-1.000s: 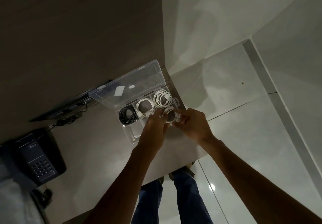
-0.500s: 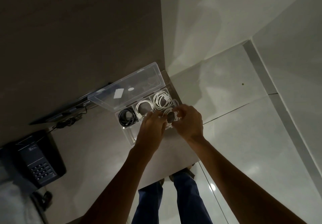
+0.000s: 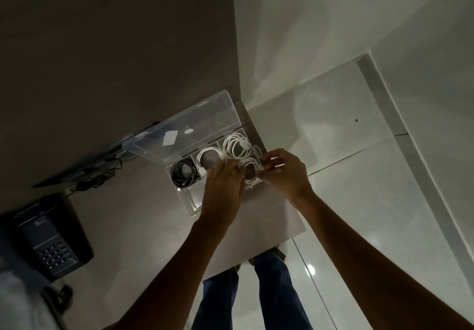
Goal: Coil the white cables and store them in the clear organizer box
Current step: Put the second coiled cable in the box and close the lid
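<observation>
At frame centre, a coiled white cable (image 3: 250, 172) is pinched between the left hand (image 3: 222, 188) and right hand (image 3: 286, 173) over the clear organizer box (image 3: 191, 208). Released carelessly, the coil could spring open and spill out.

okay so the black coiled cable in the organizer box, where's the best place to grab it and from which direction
Probably pinch the black cable across the bundled strands on its near side, coming straight down from above. It lies flat in a walled compartment of the organizer box, so the sides are blocked, and the open lid stands behind it.
</observation>
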A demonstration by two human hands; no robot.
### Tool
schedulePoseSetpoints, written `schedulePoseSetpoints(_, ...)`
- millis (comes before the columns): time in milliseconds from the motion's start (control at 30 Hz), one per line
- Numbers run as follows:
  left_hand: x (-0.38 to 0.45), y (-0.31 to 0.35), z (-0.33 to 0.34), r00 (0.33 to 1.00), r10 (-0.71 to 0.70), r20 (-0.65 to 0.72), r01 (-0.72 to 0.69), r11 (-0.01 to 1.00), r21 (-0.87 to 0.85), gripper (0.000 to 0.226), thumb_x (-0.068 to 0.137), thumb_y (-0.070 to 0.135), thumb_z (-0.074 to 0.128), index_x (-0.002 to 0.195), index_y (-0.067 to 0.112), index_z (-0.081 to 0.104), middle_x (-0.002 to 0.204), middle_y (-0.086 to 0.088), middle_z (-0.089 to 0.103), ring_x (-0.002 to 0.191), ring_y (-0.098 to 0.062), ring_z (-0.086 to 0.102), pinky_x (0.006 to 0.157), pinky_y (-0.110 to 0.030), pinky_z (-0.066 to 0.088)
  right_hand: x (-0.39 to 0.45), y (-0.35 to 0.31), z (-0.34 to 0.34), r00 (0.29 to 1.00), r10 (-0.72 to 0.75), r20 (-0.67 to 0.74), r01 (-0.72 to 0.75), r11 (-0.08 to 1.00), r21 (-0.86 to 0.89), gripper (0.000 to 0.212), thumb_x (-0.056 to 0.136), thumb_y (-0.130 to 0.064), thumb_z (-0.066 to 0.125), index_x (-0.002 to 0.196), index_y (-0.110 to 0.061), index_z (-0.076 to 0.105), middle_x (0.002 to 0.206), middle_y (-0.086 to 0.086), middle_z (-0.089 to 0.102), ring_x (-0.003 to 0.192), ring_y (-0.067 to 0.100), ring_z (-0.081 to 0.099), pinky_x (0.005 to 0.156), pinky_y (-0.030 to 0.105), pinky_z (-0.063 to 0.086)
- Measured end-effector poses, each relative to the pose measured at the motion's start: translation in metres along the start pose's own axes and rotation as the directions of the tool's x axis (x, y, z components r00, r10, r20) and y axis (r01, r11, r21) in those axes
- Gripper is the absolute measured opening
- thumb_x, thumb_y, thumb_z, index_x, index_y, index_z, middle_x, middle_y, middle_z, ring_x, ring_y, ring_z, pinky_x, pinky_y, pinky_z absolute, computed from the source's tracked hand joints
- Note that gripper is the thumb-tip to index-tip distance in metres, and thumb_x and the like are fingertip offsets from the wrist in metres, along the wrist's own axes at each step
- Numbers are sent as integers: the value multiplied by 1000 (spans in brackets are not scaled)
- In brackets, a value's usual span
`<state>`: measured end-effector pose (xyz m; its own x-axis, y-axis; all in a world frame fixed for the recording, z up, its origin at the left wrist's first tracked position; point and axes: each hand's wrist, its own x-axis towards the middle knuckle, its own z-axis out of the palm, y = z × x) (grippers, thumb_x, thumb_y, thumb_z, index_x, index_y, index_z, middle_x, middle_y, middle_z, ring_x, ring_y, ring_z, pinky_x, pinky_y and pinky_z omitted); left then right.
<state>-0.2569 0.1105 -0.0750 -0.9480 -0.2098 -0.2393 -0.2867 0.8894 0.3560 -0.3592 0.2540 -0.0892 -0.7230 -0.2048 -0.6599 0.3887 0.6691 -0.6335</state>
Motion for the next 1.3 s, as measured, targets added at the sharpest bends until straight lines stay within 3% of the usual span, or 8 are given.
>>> schedulePoseSetpoints(167, 3, 1, 0, 1000, 20, 11, -20, 1000, 14, 28, 97, 17, 70, 123, 9, 73, 124, -12, 67, 119, -31, 62, 101, -44, 51, -8, 6, 8, 982, -142, -122, 140, 990, -31, 22, 87, -33, 87, 99, -18, 76, 83, -9, 75, 75, 0, 70, 73, 22, 58)
schedulePoseSetpoints(333, 1, -4, 1, 995, -64, -76, 43, 966, -257, 16, 96, 8, 74, 110, 2, 78, 112, -16, 73, 107, -27, 69, 94, -43, 61, -12, 4, 17, 971, -141, -193, 141, 990, -11, 35, 86, -34, 89, 107, -20, 65, 82, -12, 71, 74, 11, 74, 75, 35, 65)
schedulePoseSetpoints(533, -1, -7, -6, 960, -201, -194, 87, 875, -475, 13, 88, 4, 82, 100, 1, 80, 98, -12, 77, 87, -20, 77, 80, -33, 66, -15, 8, 14, 971, -190, -144, 204, 975, 91, 43, 85, -32, 89, 114, -13, 64, 93, -1, 72, 81, 15, 70, 74, 28, 61)
schedulePoseSetpoints(733, 4, -8, -10, 954, -247, -172, 125, 844, -521, 12, 91, 8, 80, 101, 3, 79, 97, -10, 76, 78, 3, 63, 79, -6, 54, -18, 9, 17, 954, -247, -170, 268, 957, 112, 44, 84, -29, 91, 115, -11, 64, 103, 5, 72, 88, 21, 71, 78, 33, 64)
schedulePoseSetpoints(867, 5, -10, -21, 930, -239, -278, 80, 873, -482, 18, 90, 10, 81, 106, 4, 78, 115, -11, 67, 103, -19, 67, 87, -29, 62, -19, 12, 19, 917, -360, -175, 369, 929, 27, 30, 88, -28, 87, 106, -12, 70, 105, 7, 70, 84, 15, 68, 72, 18, 60)
schedulePoseSetpoints(933, 8, -18, -29, 915, -199, -351, 42, 912, -407, 23, 91, 13, 81, 112, 6, 76, 124, -11, 63, 114, -24, 63, 92, -28, 58, -17, 13, 21, 916, -368, -158, 379, 924, 45, 18, 89, -20, 87, 100, -14, 73, 108, 8, 69, 89, 15, 71, 71, 9, 58)
schedulePoseSetpoints(1100, 5, -29, -30, 984, -29, -175, -24, 956, -294, 25, 95, 16, 77, 117, 5, 75, 112, -12, 75, 105, -25, 72, 93, -31, 58, -12, 17, 25, 914, -352, -203, 372, 926, 68, 11, 88, -9, 86, 96, -8, 78, 97, 10, 72, 84, 22, 73, 75, 36, 67)
schedulePoseSetpoints(1300, -3, -26, -13, 988, 41, -148, -77, 965, -250, 24, 97, 11, 73, 120, 2, 75, 111, -14, 74, 102, -25, 70, 86, -33, 61, -9, 24, 27, 909, -358, -215, 376, 925, 46, 17, 90, -19, 86, 101, -14, 74, 94, 5, 72, 81, 16, 71, 73, 35, 67)
